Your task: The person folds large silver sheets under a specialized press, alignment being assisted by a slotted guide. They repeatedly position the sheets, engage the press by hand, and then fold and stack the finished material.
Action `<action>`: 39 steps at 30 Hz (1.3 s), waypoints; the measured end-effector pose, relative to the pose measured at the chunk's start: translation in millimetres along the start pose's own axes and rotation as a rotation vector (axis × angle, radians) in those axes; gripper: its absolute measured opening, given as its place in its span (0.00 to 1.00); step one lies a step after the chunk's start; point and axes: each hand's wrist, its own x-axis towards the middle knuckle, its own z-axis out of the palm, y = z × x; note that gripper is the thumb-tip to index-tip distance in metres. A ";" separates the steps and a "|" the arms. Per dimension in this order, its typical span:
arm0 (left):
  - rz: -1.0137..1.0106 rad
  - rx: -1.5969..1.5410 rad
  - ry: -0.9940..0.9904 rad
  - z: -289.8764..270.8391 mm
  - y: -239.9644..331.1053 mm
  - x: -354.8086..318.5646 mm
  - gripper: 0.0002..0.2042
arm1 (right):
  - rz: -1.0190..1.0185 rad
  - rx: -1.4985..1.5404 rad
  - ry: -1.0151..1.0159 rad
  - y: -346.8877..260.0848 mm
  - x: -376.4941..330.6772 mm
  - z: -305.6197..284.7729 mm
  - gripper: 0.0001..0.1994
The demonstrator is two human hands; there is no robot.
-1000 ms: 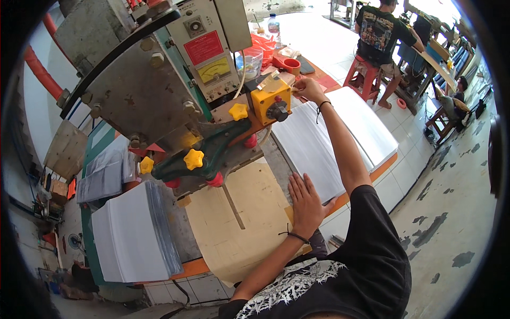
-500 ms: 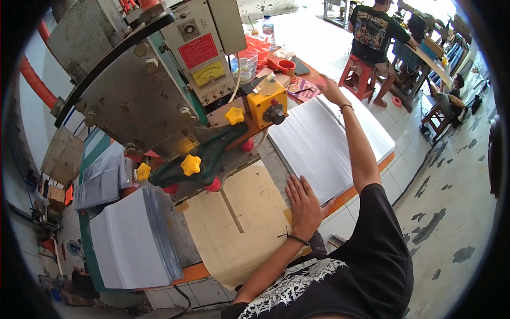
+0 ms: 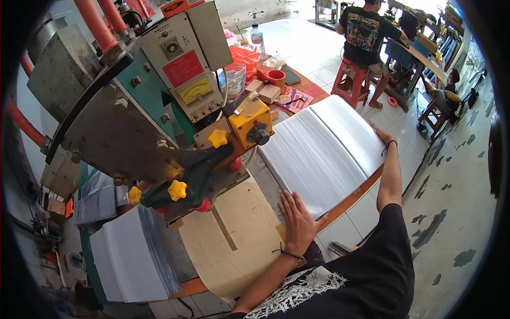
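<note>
Orange-edged worktop [image 3: 192,287] beneath white sheet stack [image 3: 313,159] | left hand [image 3: 299,222] against stack's left edge, fingers extended, unclenched | right hand [image 3: 382,135] along stack's right edge, fingers outstretched

At the upper left of the frame, a pale control box [image 3: 187,38] bears a short line of dark characters near its top. Below, its red label [image 3: 183,69] carries rows of light print, too small to read, and its yellow meter [image 3: 194,94] shows a curved scale. An orange box [image 3: 180,6] at the top edge has dark print. Upper right, pale lettering tops the picture on a seated person's dark shirt [image 3: 363,36].
</note>
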 end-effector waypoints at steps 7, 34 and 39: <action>0.012 -0.082 0.019 2.7 1.5 0.4 0.57 | -0.028 -0.076 -0.032 -0.4 -8.1 -10.1 0.48; 0.010 -0.706 0.005 -253.8 -133.0 -155.6 0.21 | -0.648 0.631 0.558 -60.8 -314.6 93.7 0.16; -0.558 0.199 0.332 -316.1 -204.4 -250.7 0.39 | -0.680 0.800 0.334 -87.2 -395.3 135.1 0.12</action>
